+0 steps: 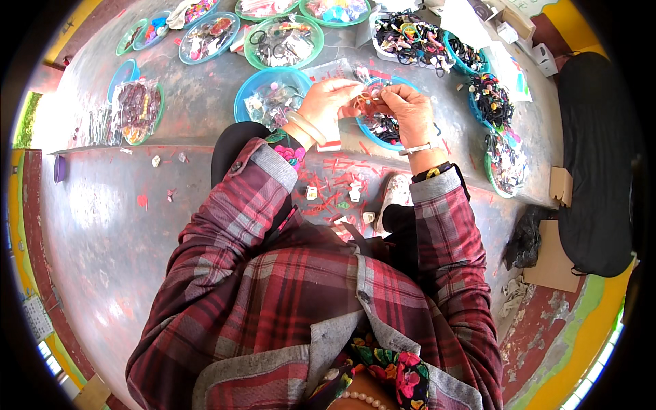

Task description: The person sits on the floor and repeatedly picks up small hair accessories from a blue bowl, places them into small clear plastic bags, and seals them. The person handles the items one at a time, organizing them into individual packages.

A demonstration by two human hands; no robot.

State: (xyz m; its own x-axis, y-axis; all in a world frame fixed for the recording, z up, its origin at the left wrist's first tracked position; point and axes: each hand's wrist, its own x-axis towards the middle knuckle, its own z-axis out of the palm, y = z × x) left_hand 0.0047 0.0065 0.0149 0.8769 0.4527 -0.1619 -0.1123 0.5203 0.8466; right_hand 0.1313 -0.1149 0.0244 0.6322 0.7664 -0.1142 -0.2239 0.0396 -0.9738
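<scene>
Over at the far left, a flat clear packet of dark reddish pieces (139, 106) lies across a green-rimmed dish on the grey concrete ledge (198, 113). Along the back stands a row of shallow bowls — a pale blue one with mixed trinkets (208, 35), then a green bowl (283, 41) holding dark loops and small packets. Nearer the person sits a blue bowl (272, 96) with clear little bags in it.

The left hand (328, 102) is raised just above that blue bowl's right rim, a pale bangle (306, 127) on the wrist. Its fingers are curled in, thumb and forefinger pinched on a small orange-red ornament (367, 101). The right hand (408, 109) meets it from the other side, fingertips closed on the same piece, so the ornament is held between both hands above a second blue bowl (383, 128) of dark bits. A white band (418, 147) circles the right wrist. How the piece is made I cannot tell — it is too small.

Both forearms wear red plaid sleeves (256, 205). Below the hands, red scraps and small white tags (335, 188) litter the lower step.

To the right, a white tray (410, 37) is heaped with dark hair ties, and another bowl of black bands (490, 99) follows.
</scene>
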